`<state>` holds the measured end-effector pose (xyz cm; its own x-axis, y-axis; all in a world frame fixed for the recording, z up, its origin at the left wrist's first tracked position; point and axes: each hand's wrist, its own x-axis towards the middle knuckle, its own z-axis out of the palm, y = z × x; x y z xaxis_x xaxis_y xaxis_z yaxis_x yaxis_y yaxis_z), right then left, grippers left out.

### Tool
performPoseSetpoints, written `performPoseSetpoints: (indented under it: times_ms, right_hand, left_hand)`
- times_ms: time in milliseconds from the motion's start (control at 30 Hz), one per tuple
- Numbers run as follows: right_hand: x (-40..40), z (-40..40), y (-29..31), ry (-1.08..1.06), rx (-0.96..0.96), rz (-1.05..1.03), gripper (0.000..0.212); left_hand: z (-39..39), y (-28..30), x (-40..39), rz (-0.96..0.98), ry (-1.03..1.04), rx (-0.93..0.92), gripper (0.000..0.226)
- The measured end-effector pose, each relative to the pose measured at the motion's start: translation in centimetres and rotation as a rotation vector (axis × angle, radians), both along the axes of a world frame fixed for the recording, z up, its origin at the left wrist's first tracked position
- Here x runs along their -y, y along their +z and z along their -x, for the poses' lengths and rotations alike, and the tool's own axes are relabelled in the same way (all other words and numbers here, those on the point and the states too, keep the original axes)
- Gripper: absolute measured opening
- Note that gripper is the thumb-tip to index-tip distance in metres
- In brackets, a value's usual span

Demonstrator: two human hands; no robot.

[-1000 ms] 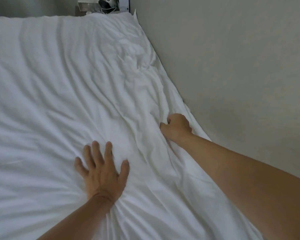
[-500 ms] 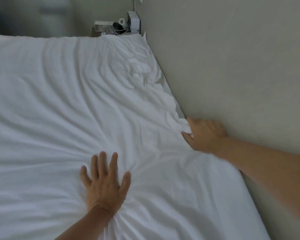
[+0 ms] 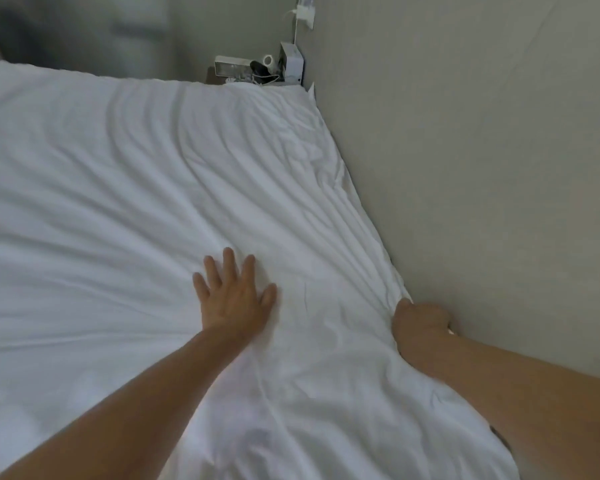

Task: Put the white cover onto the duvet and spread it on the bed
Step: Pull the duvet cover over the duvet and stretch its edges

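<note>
Left hand (image 3: 234,299) flat with fingers spread, pressing on wrinkled white fabric duvet cover (image 3: 125,209) spread beneath it, right hand (image 3: 420,325) curled, gripping cover's edge beside grey wall (image 3: 482,168)

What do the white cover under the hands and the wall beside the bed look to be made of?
White duvet cover: thin woven cloth, probably cotton or a blend, matte; it folds into fine soft creases that fan out from the right hand. Grey-beige wall: smooth, matte, hard-looking, perhaps painted plaster or wallpaper; the picture cannot settle which.
</note>
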<state>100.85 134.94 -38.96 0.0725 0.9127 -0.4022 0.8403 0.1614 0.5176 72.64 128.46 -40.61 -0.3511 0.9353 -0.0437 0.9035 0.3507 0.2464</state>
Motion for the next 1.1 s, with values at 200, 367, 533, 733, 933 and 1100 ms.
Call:
performPoseSetpoints:
  times_ms: [200,367,533,733,933,1100]
  right_hand:
    - [-0.6,5.8,-2.5,0.206,0.336,0.133,0.04]
    - [-5.4,6.2,-1.0,0.174,0.005,0.499,0.02]
    - [-20.3,11.5,7.3,-0.358,-0.842,0.399,0.014]
    - [-31.5,15.0,4.3,-0.807,-1.419,-0.212,0.025]
    - [-36.3,13.9,4.5,-0.747,-1.388,-0.145,0.003]
    - [-37.8,13.7,4.9,-0.274,-0.951,-0.482,0.047]
  left_hand:
    - [-0.7,-1.0,-10.5,-0.046,-0.13,-0.086,0.079]
    - [-1.9,-3.4,-12.2,-0.018,-0.153,-0.252,0.087]
    - [-1.3,-3.6,-14.4,0.079,-0.241,-0.308,0.091]
    - [0.9,-6.8,-15.6,-0.102,-0.32,-0.189,0.097]
    - [2.3,-9.2,-15.9,-0.24,-0.397,-0.109,0.101]
    - [2.3,-9.6,-16.0,-0.287,-0.373,-0.071,0.093]
